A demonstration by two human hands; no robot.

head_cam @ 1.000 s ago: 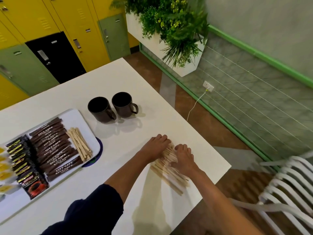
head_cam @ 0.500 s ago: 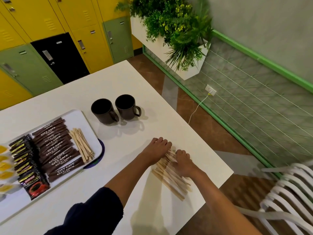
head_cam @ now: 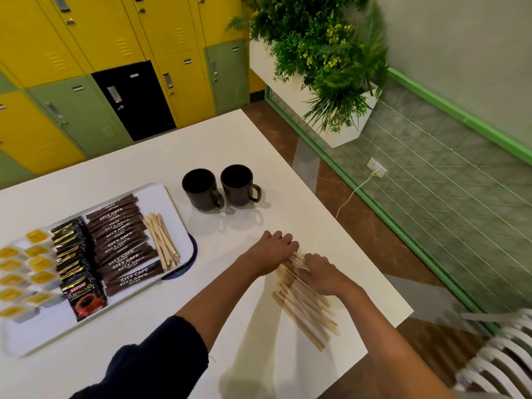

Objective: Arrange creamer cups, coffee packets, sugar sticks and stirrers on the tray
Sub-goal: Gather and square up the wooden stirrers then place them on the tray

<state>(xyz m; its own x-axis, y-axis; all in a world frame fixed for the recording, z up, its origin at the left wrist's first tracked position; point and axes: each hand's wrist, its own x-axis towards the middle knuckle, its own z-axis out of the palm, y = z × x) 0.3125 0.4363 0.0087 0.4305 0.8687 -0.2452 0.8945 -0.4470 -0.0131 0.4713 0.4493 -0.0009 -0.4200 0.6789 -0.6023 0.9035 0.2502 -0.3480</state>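
office break room: coloured lockers point(head_cam: 135, 67), white table point(head_cam: 224, 145), wall planter point(head_cam: 319, 53)

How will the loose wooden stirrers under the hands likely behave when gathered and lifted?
The wooden stirrers look thin and flat: probably light, fairly stiff, unlikely to roll. Fanned loose on the white table, they may slide and scatter. With the left hand and right hand both on them, squaring into a bundle seems needed.
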